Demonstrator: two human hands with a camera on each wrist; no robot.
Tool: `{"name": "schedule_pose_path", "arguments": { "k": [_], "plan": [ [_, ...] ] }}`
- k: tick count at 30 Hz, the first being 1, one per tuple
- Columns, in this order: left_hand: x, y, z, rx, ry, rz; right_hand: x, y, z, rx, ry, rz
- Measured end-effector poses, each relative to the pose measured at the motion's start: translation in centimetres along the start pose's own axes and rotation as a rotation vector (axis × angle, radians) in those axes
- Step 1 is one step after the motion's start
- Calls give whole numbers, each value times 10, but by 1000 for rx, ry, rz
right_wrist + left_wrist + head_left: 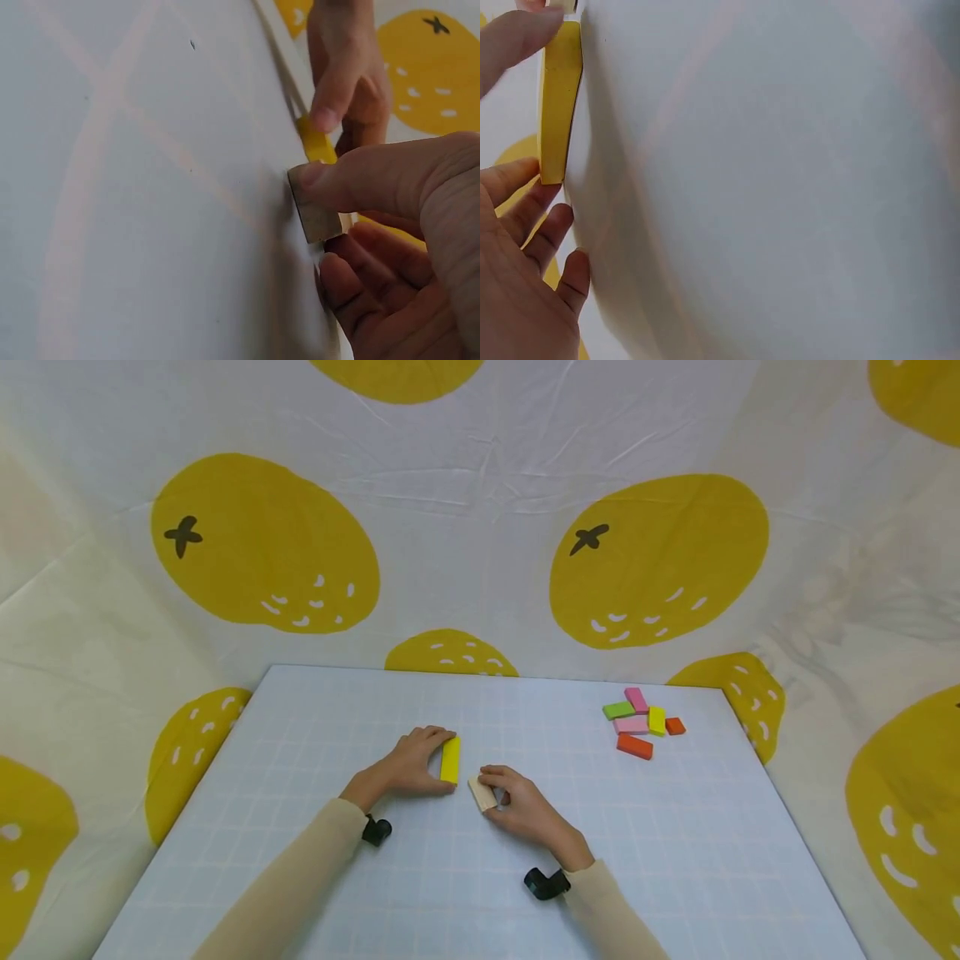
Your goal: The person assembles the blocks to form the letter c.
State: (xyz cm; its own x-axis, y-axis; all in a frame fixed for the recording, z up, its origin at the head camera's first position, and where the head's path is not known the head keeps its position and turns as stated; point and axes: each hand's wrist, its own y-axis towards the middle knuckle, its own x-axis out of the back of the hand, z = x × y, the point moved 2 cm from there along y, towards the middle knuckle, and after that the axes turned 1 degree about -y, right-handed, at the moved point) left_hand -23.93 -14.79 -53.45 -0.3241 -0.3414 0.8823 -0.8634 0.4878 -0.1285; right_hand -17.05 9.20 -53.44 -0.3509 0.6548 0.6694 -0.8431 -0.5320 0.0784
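Observation:
A long yellow block (450,761) lies near the middle of the table, and my left hand (408,764) pinches it end to end. In the left wrist view the thumb is at one end of the yellow block (560,97) and the index fingertip at the other; the remaining fingers are spread loosely. Just to the right, my right hand (525,810) grips a plain wooden block (482,793) at a slant. The right wrist view shows the thumb on top of the wooden block (319,210) with fingers beneath its far side. A small gap separates the two blocks.
At the back right lies a loose group of blocks: a green block (618,711), two pink blocks (632,725), a yellow one (657,721) and two orange-red ones (636,747). Behind the white gridded table (360,702) hangs a cloth (480,568) with yellow fruit prints.

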Motion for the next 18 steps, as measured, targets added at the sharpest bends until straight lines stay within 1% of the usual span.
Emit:
{"name": "schedule_pose_path", "arguments": {
  "k": [5,8,12,18],
  "plan": [
    [3,0,0,22,-29,19,-1,0,0,-25,-5,-22],
    [2,1,1,23,-28,27,-3,0,0,-30,-4,-32],
    [2,1,2,19,-26,28,-5,1,1,-15,-8,-25],
    [3,1,2,24,-33,23,-6,3,3,7,-14,7]
  ]
}}
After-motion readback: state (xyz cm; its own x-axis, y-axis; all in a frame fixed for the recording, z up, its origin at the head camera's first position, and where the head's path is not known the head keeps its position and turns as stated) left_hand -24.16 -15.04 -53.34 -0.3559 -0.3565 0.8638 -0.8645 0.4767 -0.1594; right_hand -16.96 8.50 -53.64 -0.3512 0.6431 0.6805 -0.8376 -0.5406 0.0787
